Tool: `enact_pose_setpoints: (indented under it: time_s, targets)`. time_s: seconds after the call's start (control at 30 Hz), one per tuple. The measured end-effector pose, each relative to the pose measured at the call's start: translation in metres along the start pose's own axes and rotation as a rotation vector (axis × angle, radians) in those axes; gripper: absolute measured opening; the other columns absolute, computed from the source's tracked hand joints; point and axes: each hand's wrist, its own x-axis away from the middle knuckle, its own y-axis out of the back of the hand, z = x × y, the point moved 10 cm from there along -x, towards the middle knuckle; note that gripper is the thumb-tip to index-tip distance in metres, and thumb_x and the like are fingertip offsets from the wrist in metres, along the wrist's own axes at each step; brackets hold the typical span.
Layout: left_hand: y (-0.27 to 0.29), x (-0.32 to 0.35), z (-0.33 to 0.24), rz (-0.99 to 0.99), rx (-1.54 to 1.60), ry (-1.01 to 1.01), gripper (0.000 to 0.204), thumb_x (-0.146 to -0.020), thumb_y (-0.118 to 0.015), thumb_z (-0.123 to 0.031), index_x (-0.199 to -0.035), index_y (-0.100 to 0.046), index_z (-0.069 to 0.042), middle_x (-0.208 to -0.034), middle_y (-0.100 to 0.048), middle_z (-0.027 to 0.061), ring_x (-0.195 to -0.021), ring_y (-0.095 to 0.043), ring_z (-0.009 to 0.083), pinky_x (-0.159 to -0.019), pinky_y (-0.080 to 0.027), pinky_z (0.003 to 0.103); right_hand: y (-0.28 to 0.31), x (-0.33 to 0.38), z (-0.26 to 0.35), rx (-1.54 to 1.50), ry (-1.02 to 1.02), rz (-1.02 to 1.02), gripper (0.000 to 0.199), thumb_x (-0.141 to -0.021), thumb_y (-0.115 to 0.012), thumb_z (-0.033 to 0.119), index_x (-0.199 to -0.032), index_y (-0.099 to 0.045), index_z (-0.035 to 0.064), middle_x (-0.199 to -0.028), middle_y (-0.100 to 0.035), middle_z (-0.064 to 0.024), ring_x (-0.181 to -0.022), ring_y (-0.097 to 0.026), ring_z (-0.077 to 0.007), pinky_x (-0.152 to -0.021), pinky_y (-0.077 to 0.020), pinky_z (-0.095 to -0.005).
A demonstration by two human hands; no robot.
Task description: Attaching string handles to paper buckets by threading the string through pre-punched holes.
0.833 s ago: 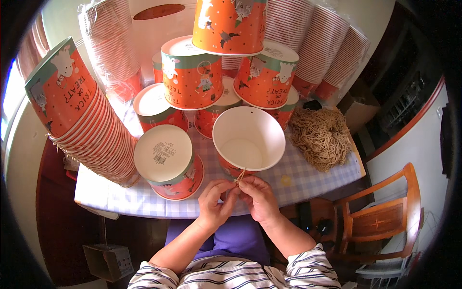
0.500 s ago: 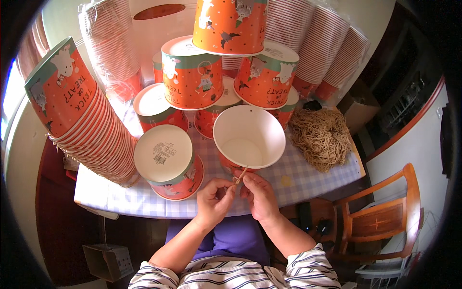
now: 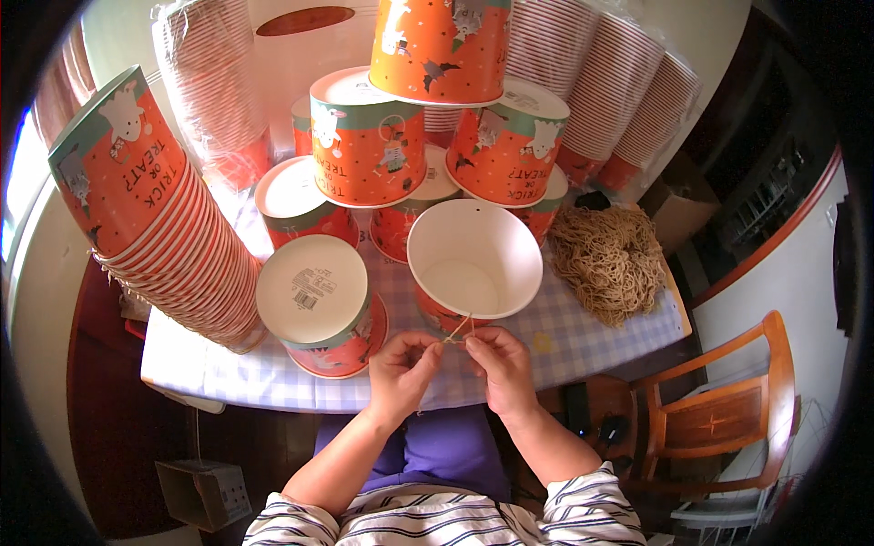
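Observation:
An open orange paper bucket with a white inside stands tilted toward me at the table's near edge. A thin tan string runs from its near rim down to my hands. My left hand and my right hand meet just below the rim, each pinching the string between thumb and fingers. An upside-down bucket sits to the left of my hands.
Upside-down orange buckets are stacked in a pyramid behind. Long nested stacks lie at left and along the back. A heap of tan string lies at right on the checked tablecloth. A wooden chair stands at right.
My hands have dropped slightly and drawn closer together on the string. The open bucket has tipped a little more toward me.

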Motion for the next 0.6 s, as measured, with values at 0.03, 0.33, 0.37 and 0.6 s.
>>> enact_pose_setpoints:
  time_s: [0.03,0.33,0.37,0.6]
  targets:
    - [0.0,0.0,0.003,0.007,0.003,0.03,0.008,-0.087,-0.063,-0.004,-0.093,-0.06,0.001,-0.076,-0.059,-0.003,-0.065,-0.051,0.0014,-0.058,-0.041,0.016,0.002,0.001,0.005,0.08,0.035,-0.001,0.013,-0.088,-0.064,0.016,-0.093,-0.063,0.0039,-0.077,-0.059,0.004,-0.065,-0.046,-0.0014,-0.057,-0.0367,-0.0169]
    - [-0.027,-0.005,-0.015,0.145,0.106,0.011,0.032,-0.084,-0.066,-0.004,-0.115,-0.056,0.002,-0.089,-0.061,0.0011,-0.073,-0.056,0.0062,-0.066,-0.045,0.019,-0.001,0.001,0.021,0.145,0.104,0.047,0.012,-0.089,-0.062,0.011,-0.094,-0.063,0.0001,-0.082,-0.062,0.0011,-0.073,-0.054,-0.003,-0.065,-0.0437,-0.0174]
    - [-0.031,-0.005,-0.015,0.18,0.054,0.022,0.035,-0.083,-0.068,-0.005,-0.116,-0.056,0.001,-0.089,-0.061,0.0019,-0.075,-0.058,0.0076,-0.069,-0.047,0.02,0.0,0.0,0.02,0.145,0.104,0.046,0.012,-0.089,-0.062,0.011,-0.094,-0.063,0.0001,-0.082,-0.062,0.0011,-0.073,-0.054,-0.003,-0.065,-0.0437,-0.0174]
    - [-0.025,-0.012,-0.007,0.16,-0.192,0.018,0.026,-0.083,-0.068,-0.007,-0.106,-0.061,0.002,-0.084,-0.062,0.0002,-0.073,-0.054,0.0032,-0.063,-0.043,0.018,-0.005,-0.001,0.021,0.147,0.098,0.083,0.014,-0.09,-0.062,0.015,-0.093,-0.064,0.002,-0.082,-0.062,0.0023,-0.072,-0.052,-0.0029,-0.065,-0.0423,-0.0181]
